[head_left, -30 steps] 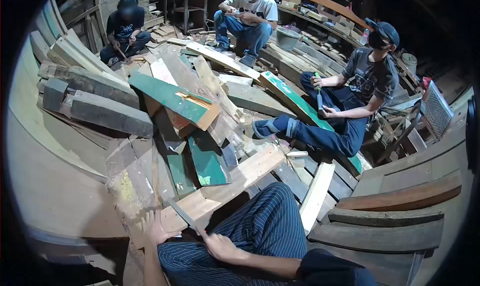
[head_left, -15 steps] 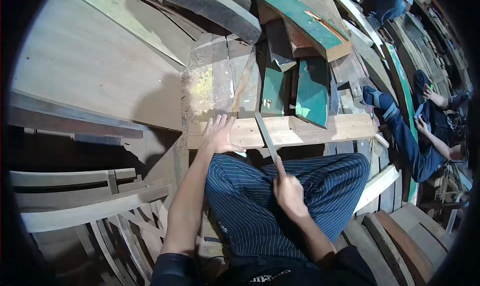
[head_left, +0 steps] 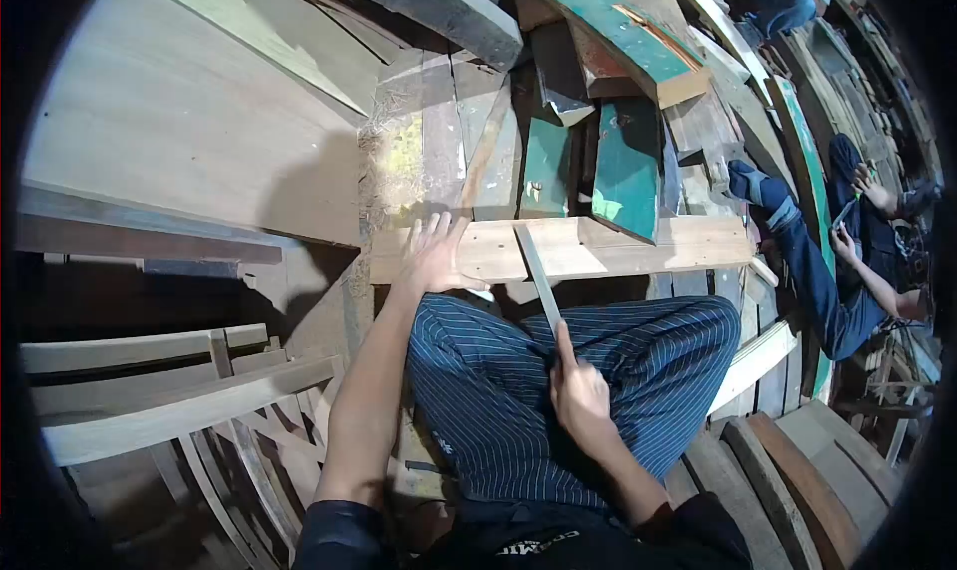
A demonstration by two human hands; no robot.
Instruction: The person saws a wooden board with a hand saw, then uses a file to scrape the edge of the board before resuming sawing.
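Note:
A pale wooden plank (head_left: 688, 243) lies crosswise just beyond my crossed legs. My left hand (head_left: 437, 256) rests flat on its left part, fingers spread and thumb toward the near edge. In my right hand (head_left: 581, 396) is the handle end of a long flat metal file (head_left: 539, 276); the fingers are closed around it. The file's blade slants across the plank's top, with its tip near the far edge. The right palm hides the grip itself.
Green-painted wood blocks (head_left: 626, 171) and a curved green beam (head_left: 608, 22) lie beyond the plank. A large board (head_left: 189, 122) stands at left above slatted wooden pieces (head_left: 179, 411). Another person's hands (head_left: 862, 211) work at right; curved timbers (head_left: 797, 480) lie lower right.
My right hand has drawn the file slightly back toward me across the plank. My left hand keeps its place on the wood. The view has shifted a little.

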